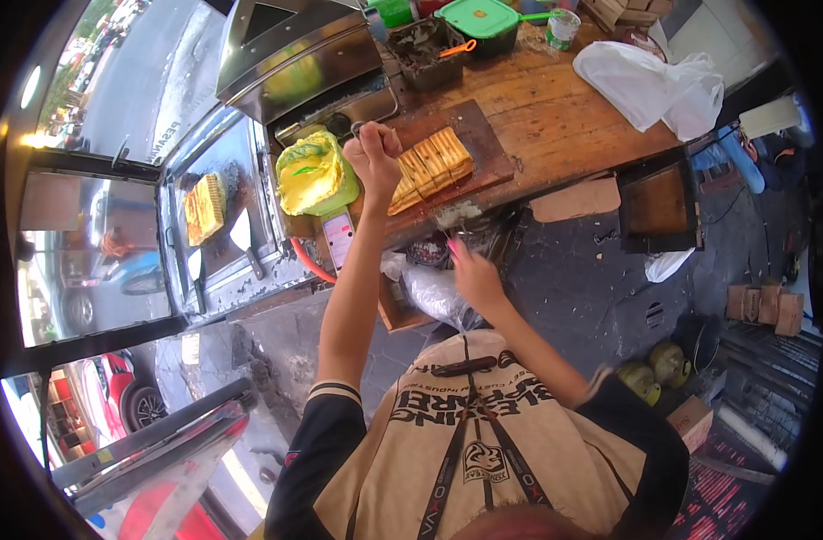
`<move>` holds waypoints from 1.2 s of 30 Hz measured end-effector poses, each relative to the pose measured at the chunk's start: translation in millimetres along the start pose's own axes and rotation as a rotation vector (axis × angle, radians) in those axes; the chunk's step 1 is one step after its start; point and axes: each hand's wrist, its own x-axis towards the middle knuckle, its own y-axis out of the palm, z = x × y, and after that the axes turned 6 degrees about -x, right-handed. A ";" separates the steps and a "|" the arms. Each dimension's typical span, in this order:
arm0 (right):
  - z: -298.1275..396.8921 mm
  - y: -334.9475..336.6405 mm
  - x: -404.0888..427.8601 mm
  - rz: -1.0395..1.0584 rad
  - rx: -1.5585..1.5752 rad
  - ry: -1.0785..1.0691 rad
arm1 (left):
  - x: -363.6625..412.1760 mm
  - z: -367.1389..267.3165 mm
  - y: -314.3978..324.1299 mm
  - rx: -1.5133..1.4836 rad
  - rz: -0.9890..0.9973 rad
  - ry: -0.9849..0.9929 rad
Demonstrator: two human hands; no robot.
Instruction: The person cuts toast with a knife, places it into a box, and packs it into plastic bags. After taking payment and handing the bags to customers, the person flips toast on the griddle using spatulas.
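My left hand (376, 158) is closed in a fist above the near left end of the toasted bread (435, 162). A small grey ring-like end shows by the thumb; I cannot tell whether it is held. The bread is cut crosswise into several strips on a brown wooden board (489, 145). In front of the table edge, my right hand (477, 280) grips a pink-handled knife (454, 246), its thin blade blurred and pointing towards the bread. A light green tub of yellow spread (313, 177) stands left of my left hand.
A griddle (232, 179) at left holds another toasted bread (203, 209) and two scrapers (246, 239). Near the table edge lies a phone (338, 236). A dark tub of brown paste (425, 54), a green-lidded box (479, 17) and a white plastic bag (627, 81) stand behind.
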 end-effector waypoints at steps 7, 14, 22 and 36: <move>7.1 -76.9 -60.3 -0.100 0.060 -0.059 | -0.9 -1.1 10.4 0.055 0.086 0.044; 11.3 -86.0 -29.8 -0.033 -0.032 -0.038 | 36.9 -71.7 31.0 0.008 0.077 0.066; 59.7 -103.7 -38.9 0.004 0.040 -0.123 | 12.4 -15.1 -18.7 0.123 -0.033 -0.045; 64.6 -30.9 91.3 0.007 -0.073 -0.124 | 5.8 -17.7 -0.2 0.085 -0.003 -0.047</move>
